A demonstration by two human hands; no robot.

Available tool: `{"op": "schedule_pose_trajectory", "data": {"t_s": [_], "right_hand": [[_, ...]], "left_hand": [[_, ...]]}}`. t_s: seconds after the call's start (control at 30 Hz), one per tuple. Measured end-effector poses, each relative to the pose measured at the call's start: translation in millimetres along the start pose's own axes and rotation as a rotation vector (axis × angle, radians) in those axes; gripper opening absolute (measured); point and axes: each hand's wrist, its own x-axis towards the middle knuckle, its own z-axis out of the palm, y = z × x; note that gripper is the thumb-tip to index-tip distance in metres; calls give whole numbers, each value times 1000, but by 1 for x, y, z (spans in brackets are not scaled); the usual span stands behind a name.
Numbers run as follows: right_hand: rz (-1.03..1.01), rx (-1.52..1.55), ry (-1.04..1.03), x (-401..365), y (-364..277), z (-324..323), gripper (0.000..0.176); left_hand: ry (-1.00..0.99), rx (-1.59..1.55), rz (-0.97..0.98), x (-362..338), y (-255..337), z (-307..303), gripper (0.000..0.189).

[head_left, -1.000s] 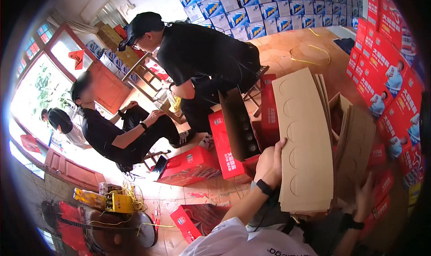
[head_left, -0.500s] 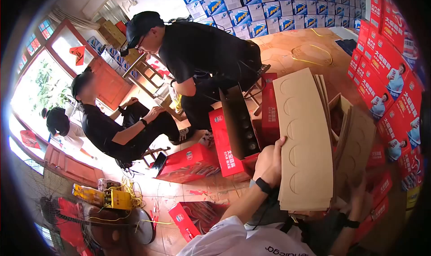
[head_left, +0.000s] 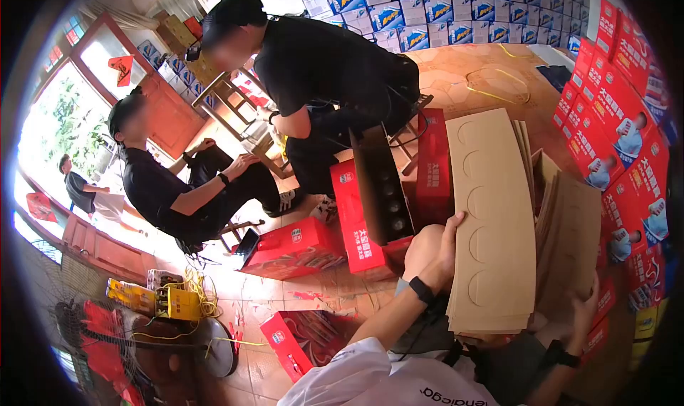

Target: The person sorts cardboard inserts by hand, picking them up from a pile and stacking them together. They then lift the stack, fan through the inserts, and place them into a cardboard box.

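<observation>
In front of me stands a stack of brown cardboard sheets [head_left: 493, 221], upright and slightly tilted, with a row of half-round cuts down its front. My left hand [head_left: 447, 246], with a dark band on the wrist, grips the stack's left edge. A second bundle of brown cardboard [head_left: 570, 235] leans behind it on the right, splayed at the top. At that bundle's lower right edge is my right hand [head_left: 586, 310], curled around it; some of its fingers are hidden or dim.
An open red carton [head_left: 367, 246] holding round-topped items stands left of the cardboard. More red cartons [head_left: 296, 246] lie on the tiled floor. Two people in black [head_left: 335, 71] sit nearby. Red boxes [head_left: 627, 135] are stacked at right, and blue-white boxes [head_left: 420, 14] line the back.
The view has shifted slightly. My right hand and the rear bundle have moved a little to the right. A person in the doorway has straightened up. My left hand keeps its grip.
</observation>
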Motion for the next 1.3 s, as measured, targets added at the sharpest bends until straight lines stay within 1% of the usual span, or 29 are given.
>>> {"op": "schedule_pose_trajectory", "data": {"t_s": [0.1, 0.13, 0.23, 0.33, 0.43, 0.5, 0.53, 0.63, 0.8, 0.9, 1.07, 1.3], "right_hand": [[46, 287, -92, 7, -19, -17, 80], [15, 288, -89, 9, -29, -22, 81], [-60, 290, -9, -12, -130, -6, 80], [-96, 340, -94, -26, -170, 19, 82], [-254, -138, -161, -37, -184, 48, 85], [-2, -378, -223, -55, -241, 76, 86], [-140, -405, -215, -58, -230, 89, 85], [-312, -391, -197, -59, -215, 115, 84], [-316, -412, -313, -63, -222, 124, 83], [-327, -449, -306, -66, -222, 128, 83], [-333, -398, -277, -72, -217, 137, 82], [-360, -426, -312, -73, -231, 135, 81]], "left_hand": [[-9, -46, -32, 1, 1, 0, 86], [-30, -52, -38, 3, 0, -2, 86], [-124, -93, -56, 10, -4, -9, 85], [-226, -106, -35, 17, -8, -16, 84], [-229, -90, -14, 14, -7, -12, 82], [-225, -78, 3, 12, -7, -10, 81], [-225, -74, 8, 12, -7, -11, 81], [-218, -61, 17, 11, -7, -13, 81], [-191, -38, 17, 13, -10, -16, 87], [-189, -12, 9, 15, -12, -19, 91], [-161, 48, 23, 7, -6, -17, 94], [-132, 92, 67, -5, 2, -17, 82]]}}
